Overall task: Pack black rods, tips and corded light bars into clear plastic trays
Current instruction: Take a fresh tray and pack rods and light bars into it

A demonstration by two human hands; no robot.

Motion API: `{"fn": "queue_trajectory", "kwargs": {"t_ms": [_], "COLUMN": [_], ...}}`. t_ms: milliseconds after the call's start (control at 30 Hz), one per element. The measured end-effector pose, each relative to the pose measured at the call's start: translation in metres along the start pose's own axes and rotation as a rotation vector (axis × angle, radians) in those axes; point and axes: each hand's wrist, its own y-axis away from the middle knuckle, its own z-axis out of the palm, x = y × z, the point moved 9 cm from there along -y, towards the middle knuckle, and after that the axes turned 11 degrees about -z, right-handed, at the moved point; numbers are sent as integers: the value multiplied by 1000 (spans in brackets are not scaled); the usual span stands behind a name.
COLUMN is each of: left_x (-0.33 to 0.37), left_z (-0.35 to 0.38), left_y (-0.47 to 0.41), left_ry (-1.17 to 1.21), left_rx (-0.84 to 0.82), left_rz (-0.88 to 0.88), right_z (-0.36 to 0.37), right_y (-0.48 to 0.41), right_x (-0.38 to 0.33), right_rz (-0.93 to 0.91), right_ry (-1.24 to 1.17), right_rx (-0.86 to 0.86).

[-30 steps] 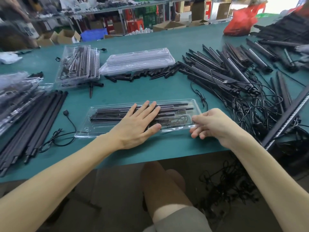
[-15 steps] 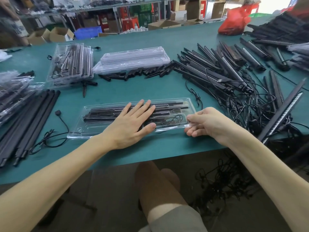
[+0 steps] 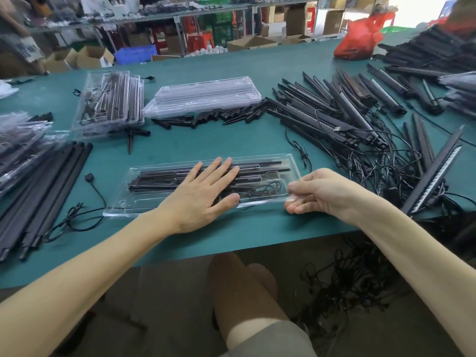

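Read no text, label, brand or number; found only blurred print on fabric (image 3: pixel 27 48) far up-left of the left hand (image 3: pixel 203 195).

Left hand (image 3: pixel 201 199) lies flat, fingers (image 3: pixel 222 168) spread — right hand (image 3: pixel 324 194) pinches the tray (image 3: pixel 121 205) corner, fingers curled.

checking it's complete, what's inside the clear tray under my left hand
Black rods and a coiled cord show in the clear tray; its middle is hidden under the left hand.

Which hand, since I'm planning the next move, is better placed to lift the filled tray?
Probably the right hand: it pinches the right end of the tray, while the left hand lies flat on top.
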Motion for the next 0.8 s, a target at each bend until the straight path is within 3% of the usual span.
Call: {"fn": "queue_trajectory", "kwargs": {"t_ms": [800], "left_x": [0], "left_z": [3], "left_y": [1], "left_ry": [-24], "left_rx": [-18], "left_rz": [4], "right_z": [4], "right_y": [3], "right_x": [-1], "right_rz": [-17], "right_ry": [56], "right_rx": [61]}}
